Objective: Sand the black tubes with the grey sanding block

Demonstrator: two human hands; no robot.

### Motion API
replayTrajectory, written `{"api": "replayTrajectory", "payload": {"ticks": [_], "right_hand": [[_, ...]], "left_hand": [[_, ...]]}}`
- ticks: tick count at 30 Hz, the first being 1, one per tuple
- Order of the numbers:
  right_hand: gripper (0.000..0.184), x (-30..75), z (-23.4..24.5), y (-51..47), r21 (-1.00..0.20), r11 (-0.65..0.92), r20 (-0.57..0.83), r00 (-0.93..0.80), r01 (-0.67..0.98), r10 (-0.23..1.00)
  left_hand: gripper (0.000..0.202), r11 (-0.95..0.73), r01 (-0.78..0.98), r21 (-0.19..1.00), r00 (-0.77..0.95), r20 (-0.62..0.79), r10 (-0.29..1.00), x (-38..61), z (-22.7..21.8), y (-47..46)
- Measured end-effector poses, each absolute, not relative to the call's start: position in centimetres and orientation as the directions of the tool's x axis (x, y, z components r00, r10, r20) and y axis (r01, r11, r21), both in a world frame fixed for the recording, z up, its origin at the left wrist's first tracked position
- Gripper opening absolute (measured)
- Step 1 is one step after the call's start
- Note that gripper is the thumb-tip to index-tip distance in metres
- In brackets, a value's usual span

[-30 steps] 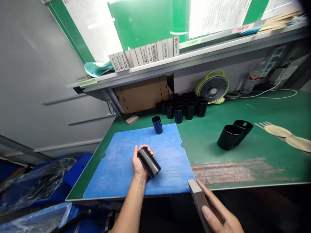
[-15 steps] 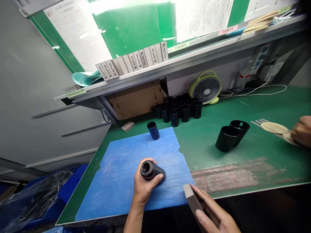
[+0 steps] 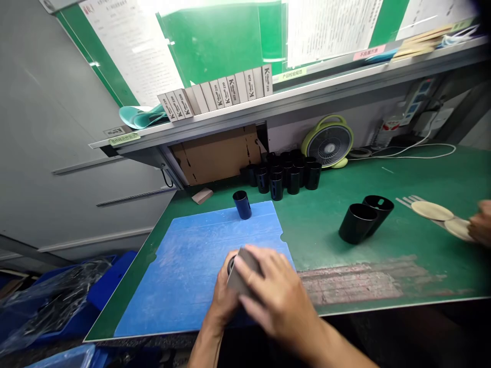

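At far left, below bench level, blue plastic crates [image 3: 115, 278] with clear plastic bagging [image 3: 57, 301] over them. On the bench, a blue corrugated plastic sheet [image 3: 169, 291] lying on a green mat [image 3: 383, 271]. Near the sheet's back edge, one dark blue tube [image 3: 242, 204] upright, well apart from both hands. Over the front half of the sheet, left hand [image 3: 224, 301] clenched around a black cylinder [image 3: 231, 265], only part of the rim showing; contact between cylinder and sheet not determinable. Right hand [image 3: 276, 296] reaching across, grasping a flat grey-brown block [image 3: 243, 271], fingers spread over it, block against the cylinder. Behind, under a shelf of white K-marked boxes [image 3: 218, 91], a cluster of black cups [image 3: 282, 179] upright, just beside a green-rimmed desk fan [image 3: 329, 147]. Further right, two black cups [image 3: 358, 224] tilted, touching each other. At far right, a co-worker's hand [image 3: 479, 222] touching the nearer of two beige discs [image 3: 431, 210].
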State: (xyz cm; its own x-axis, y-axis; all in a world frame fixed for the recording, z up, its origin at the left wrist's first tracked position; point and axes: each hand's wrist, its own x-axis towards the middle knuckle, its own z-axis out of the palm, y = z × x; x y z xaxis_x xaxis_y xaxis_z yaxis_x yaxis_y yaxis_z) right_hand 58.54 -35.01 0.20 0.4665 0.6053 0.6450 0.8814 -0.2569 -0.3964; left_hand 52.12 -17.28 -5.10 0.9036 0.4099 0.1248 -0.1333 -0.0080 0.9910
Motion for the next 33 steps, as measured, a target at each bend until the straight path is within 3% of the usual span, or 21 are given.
{"api": "replayTrajectory", "payload": {"ticks": [3,5,8,11,14,16,19,23,29,33], "right_hand": [[0.049,62.4,0.8,-35.7,-0.515,-0.376,0.602,0.637,0.770,0.482],[0.049,63.0,1.3,-36.7,-0.552,-0.400,0.615,0.681,0.732,0.398],[0.056,60.5,2.0,-36.8,-0.485,-0.319,0.630,0.578,0.814,0.519],[0.055,59.3,1.9,-35.2,-0.442,-0.276,0.558,0.502,0.854,0.661],[0.045,62.7,1.4,-34.8,-0.596,-0.381,0.507,0.699,0.707,0.505],[0.046,65.2,1.2,-35.9,-0.749,-0.338,0.456,0.813,0.570,0.361],[0.049,65.8,1.0,-38.1,-0.854,-0.196,0.390,0.843,0.481,0.370],[0.048,62.8,0.3,-39.8,-0.837,-0.212,0.363,0.801,0.505,0.476],[0.046,61.1,-0.9,-41.4,-0.829,-0.283,0.319,0.823,0.483,0.470],[0.046,61.3,-1.7,-43.7,-0.803,-0.345,0.317,0.838,0.487,0.445]], "left_hand": [[0.039,-0.235,-0.206,0.950,0.921,0.269,0.281,52.2,-4.8,-17.3],[0.036,-0.294,-0.238,0.926,0.919,0.312,0.239,52.2,-4.7,-17.2],[0.038,-0.307,-0.219,0.926,0.925,0.297,0.236,52.1,-4.8,-17.1],[0.034,-0.318,-0.172,0.932,0.931,0.259,0.258,52.0,-4.9,-17.3],[0.035,-0.389,-0.234,0.891,0.930,0.322,0.177,51.9,-4.7,-17.6],[0.037,-0.413,-0.283,0.866,0.924,0.362,0.126,51.7,-4.4,-17.9],[0.036,-0.412,-0.300,0.860,0.915,0.382,0.132,51.3,-4.2,-18.2],[0.039,-0.446,-0.297,0.844,0.914,0.387,0.125,51.0,-4.2,-18.4],[0.051,-0.522,-0.274,0.807,0.913,0.390,0.123,51.3,-3.8,-19.2],[0.049,-0.650,-0.218,0.728,0.919,0.377,0.114,52.0,-3.4,-20.6]]}}
